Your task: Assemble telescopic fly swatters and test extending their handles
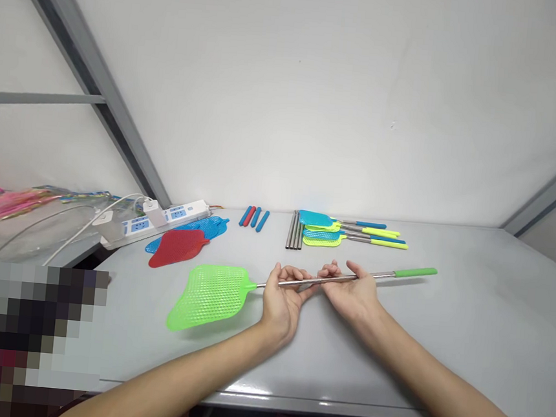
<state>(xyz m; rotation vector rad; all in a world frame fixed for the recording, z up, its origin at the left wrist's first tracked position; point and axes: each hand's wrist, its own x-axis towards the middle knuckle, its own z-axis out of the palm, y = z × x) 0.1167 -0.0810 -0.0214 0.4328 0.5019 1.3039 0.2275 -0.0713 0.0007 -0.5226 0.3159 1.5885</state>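
I hold a fly swatter across the grey table (467, 329). Its green mesh head (209, 295) points left, its metal telescopic rod (344, 278) runs right and ends in a green grip (415, 272). My left hand (284, 296) grips the rod just right of the head. My right hand (352, 291) holds the rod's middle with its fingers curled under it. The swatter hovers slightly above the tabletop.
Loose red (177, 247) and blue (208, 227) swatter heads lie at left. Behind them sits a white power strip (160, 219) with cables. Blue and red grips (254, 217), bare metal rods (295, 230) and a pile of finished swatters (348, 231) lie along the back.
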